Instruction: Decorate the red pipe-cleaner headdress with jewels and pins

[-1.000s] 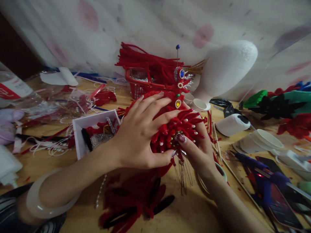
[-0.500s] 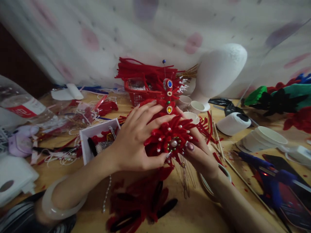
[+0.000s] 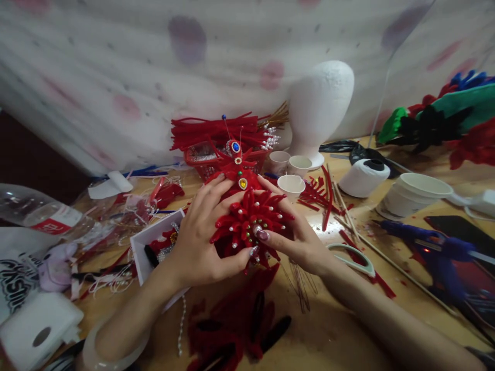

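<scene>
Between my two hands is a red fuzzy flower ornament [image 3: 235,221] with pearl-tipped petals and green beads round its centre. My left hand [image 3: 203,234] curls about its left side, the thumb tip at the lower petals. My right hand [image 3: 299,239] wraps the right side, with its thumb pressed at the large centre pearl. Behind the flower rises a red piece set with a blue stone [image 3: 235,147] and a yellow stone [image 3: 243,183]. Thin wire prongs [image 3: 301,288] hang below. More red fuzzy pieces with black clips [image 3: 275,332] lie blurred beneath my hands.
A white foam head [image 3: 323,103] stands at the back, beside a red basket [image 3: 201,166] and paper cups [image 3: 291,186]. To the right are scissors [image 3: 369,265], a thread spool [image 3: 364,178] and a blue glue gun [image 3: 425,242] with a lit light. A white box [image 3: 141,255] sits left.
My view has swung, so the scene sits differently in frame. My right thumb has moved from the flower's right petals onto its centre. Both hands still hold the ornament.
</scene>
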Motion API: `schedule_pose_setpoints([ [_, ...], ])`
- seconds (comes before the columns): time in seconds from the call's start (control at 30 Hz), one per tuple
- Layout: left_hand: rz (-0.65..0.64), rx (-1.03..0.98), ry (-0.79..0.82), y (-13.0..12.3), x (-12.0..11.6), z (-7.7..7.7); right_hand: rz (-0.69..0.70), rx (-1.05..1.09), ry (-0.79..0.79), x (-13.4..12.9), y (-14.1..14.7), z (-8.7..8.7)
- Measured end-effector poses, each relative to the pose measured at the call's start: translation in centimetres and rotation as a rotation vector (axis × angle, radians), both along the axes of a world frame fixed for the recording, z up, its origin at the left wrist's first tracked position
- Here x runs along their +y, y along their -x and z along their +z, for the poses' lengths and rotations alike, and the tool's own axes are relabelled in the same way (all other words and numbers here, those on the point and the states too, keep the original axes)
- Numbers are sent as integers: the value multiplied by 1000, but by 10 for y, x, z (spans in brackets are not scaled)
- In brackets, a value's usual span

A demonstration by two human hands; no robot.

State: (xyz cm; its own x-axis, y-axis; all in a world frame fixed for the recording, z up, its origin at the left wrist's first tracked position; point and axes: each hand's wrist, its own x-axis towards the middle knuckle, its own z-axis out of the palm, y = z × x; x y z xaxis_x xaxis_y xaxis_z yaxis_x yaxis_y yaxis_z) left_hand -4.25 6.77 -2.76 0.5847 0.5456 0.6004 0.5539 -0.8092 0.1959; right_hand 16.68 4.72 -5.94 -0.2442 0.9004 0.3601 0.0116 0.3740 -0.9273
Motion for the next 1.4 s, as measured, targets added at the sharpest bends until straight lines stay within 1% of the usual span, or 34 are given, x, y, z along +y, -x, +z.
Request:
schedule_pose_setpoints([
  [0.17, 7, -13, -17, -2, 1, -3, -52, -7, -10, 0, 4, 2],
  [0.47, 15, -11, 3, -2, 2, -2, -64, 8, 7, -1, 9, 3],
  [0.7, 22, -6, -8, -2, 2, -2, -89, -11, -28, 1, 10, 0],
  [0.9, 22, 5, -5, -2, 1, -2, -68, -6, -55, 2, 8, -1],
  [1.07, 26, 17, -5, -1, 1, -1, -49, 10, -43, 2, 9, -3],
  [1.4, 33, 19, 1, -1, 1, -1, -55, 4, -43, 2, 8, -3],
])
